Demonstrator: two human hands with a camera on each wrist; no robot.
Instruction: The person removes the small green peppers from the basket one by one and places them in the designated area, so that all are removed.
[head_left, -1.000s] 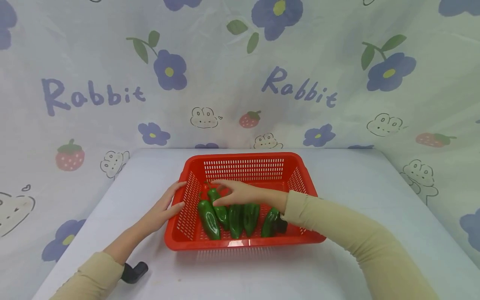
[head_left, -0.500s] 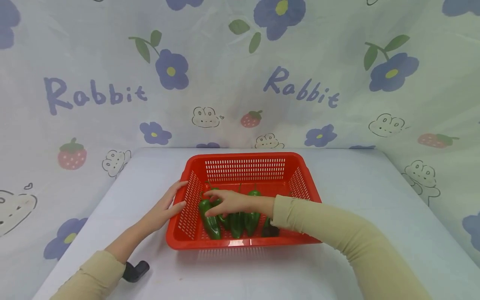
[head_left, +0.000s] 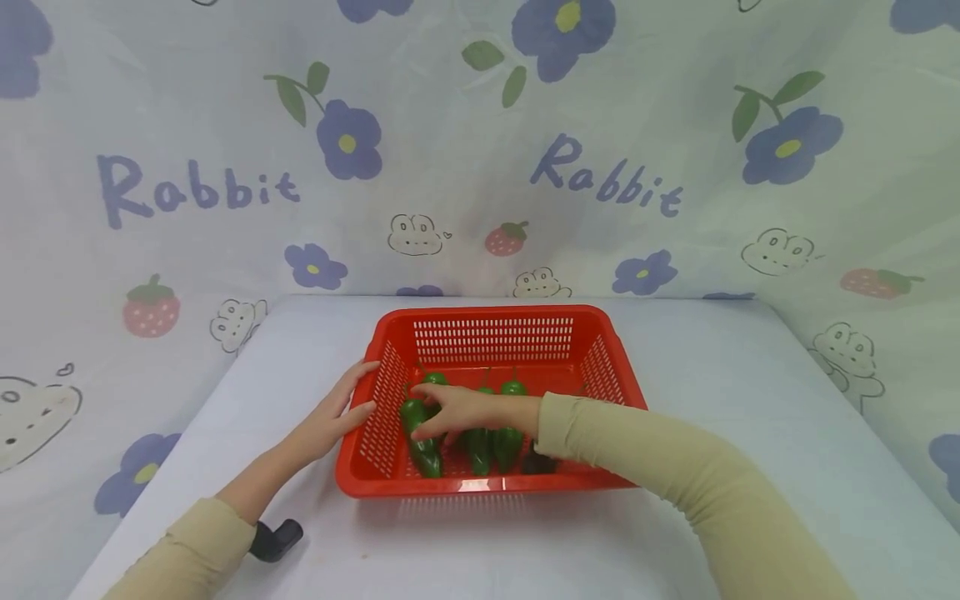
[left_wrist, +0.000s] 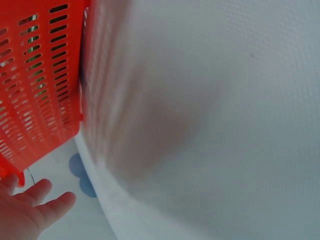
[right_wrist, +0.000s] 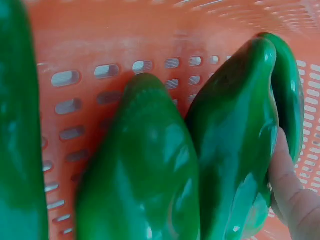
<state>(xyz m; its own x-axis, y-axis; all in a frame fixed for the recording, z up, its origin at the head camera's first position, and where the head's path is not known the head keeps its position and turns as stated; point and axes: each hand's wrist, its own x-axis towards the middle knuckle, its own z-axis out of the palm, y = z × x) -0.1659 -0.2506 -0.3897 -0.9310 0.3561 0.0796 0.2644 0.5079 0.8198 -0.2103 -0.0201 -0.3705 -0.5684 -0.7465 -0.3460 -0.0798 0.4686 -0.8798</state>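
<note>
Several glossy green peppers (head_left: pixel 508 446) lie side by side in a red slotted plastic basket (head_left: pixel 495 485). Over the left end of the row is my right hand (head_left: pixel 459 408), thumb and forefinger spread above the leftmost pepper (head_left: pixel 427 458). In the right wrist view, one finger (right_wrist: pixel 290 185) reaches in against a pepper (right_wrist: pixel 235 125), with another pepper (right_wrist: pixel 287 90) just beyond it. My left hand (head_left: pixel 318 429) rests at the basket's left rim with its fingers extended. The left wrist view shows those fingers (left_wrist: pixel 55 207) spread beside the basket's outer wall. My right forearm hides part of the row's right end.
A white-covered table (head_left: pixel 697 358) carries the basket. Behind it hangs a patterned cloth (head_left: pixel 450 150) with flowers, rabbits and strawberries. Black wrist devices show beside the left cuff (head_left: pixel 277 540) and under the right wrist (head_left: pixel 538 461).
My right hand has moved left and down, from above the second pepper to the left end of the row. The left hand stays at the rim.
</note>
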